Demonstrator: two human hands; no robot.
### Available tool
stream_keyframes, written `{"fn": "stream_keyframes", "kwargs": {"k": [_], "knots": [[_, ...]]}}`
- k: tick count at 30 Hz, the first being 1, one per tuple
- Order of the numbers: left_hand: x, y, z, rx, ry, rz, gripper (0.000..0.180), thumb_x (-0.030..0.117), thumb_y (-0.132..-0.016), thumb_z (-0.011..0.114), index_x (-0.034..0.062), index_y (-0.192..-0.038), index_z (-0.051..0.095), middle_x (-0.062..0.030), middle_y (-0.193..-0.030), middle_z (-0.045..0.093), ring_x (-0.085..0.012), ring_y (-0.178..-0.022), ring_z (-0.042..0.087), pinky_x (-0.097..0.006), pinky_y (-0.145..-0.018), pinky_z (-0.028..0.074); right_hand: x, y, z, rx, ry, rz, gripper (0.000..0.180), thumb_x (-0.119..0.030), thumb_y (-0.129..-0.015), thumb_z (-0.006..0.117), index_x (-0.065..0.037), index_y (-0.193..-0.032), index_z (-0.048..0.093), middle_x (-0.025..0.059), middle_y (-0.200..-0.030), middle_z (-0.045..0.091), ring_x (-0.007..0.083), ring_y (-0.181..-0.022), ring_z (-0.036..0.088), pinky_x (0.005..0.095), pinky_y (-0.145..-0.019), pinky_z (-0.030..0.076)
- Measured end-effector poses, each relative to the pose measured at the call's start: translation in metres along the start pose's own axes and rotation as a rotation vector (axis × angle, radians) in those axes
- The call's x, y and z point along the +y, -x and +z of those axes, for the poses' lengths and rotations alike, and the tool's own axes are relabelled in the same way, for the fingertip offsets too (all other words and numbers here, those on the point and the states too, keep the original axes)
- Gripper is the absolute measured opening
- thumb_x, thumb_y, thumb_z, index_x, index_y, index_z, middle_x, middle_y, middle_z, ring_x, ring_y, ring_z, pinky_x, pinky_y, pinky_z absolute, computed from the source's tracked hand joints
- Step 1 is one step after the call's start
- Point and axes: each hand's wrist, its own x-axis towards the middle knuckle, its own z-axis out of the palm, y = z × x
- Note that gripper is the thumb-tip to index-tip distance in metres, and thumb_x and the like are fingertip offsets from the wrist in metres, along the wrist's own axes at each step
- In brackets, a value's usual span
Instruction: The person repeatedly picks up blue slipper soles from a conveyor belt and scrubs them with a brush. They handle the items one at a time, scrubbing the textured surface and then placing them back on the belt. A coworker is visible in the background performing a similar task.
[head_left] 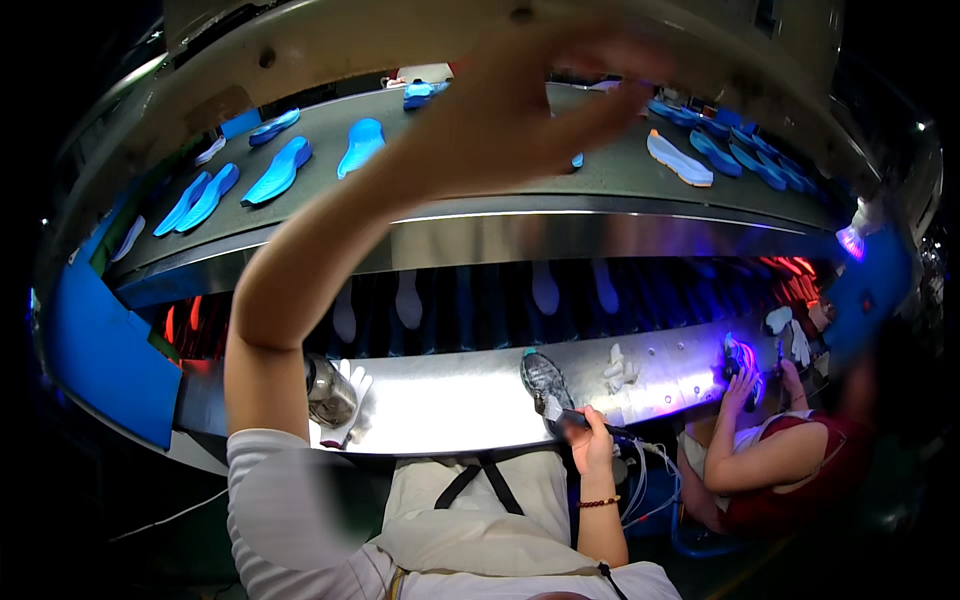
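My left hand [535, 110] is raised over the upper grey belt [620, 180], blurred, fingers apart and nothing in it. A small bit of a blue sole [578, 160] shows just past its edge. My right hand [592, 440] is low at the steel ledge [450, 400], closed around a dark pen-like tool [566, 419]. The tool's tip rests against a grey shoe [544, 380] standing on that ledge. Thin cables [640, 465] hang beside this hand.
Blue soles [280, 170] lie along the upper belt, with a white-and-orange sole [680, 160] at the right. Pale insoles [545, 290] ride the dark lower belt. A jar [328, 392] and white gloves [620, 370] sit on the ledge. A co-worker's hands [745, 385] hold a shoe under violet light.
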Motion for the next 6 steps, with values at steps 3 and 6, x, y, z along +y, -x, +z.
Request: {"fn": "stream_keyframes", "kwargs": {"k": [3,6], "knots": [[-0.006,-0.048,-0.034,0.192,-0.236,0.217,0.020,0.013,-0.085,0.049,0.0019,-0.100,0.055,-0.0115,-0.100,0.058,-0.0213,-0.095,0.057,-0.032,-0.086,0.044,-0.002,-0.003,0.009,-0.014,-0.014,-0.005,0.016,-0.018,-0.084,0.051,-0.003,-0.085,0.056,0.0097,-0.080,0.062,0.0173,-0.068,0.062,0.0230,-0.053,0.048],[-0.027,-0.087,-0.062,0.264,-0.404,0.059,0.022,0.013,-0.086,0.049,0.0070,-0.106,0.056,-0.0141,-0.104,0.056,-0.0252,-0.100,0.054,-0.037,-0.090,0.041,0.000,-0.012,0.003,-0.037,-0.032,-0.016,0.018,-0.020,-0.084,0.052,-0.002,-0.085,0.056,0.0102,-0.080,0.062,0.0171,-0.070,0.062,0.0236,-0.055,0.049]]}}
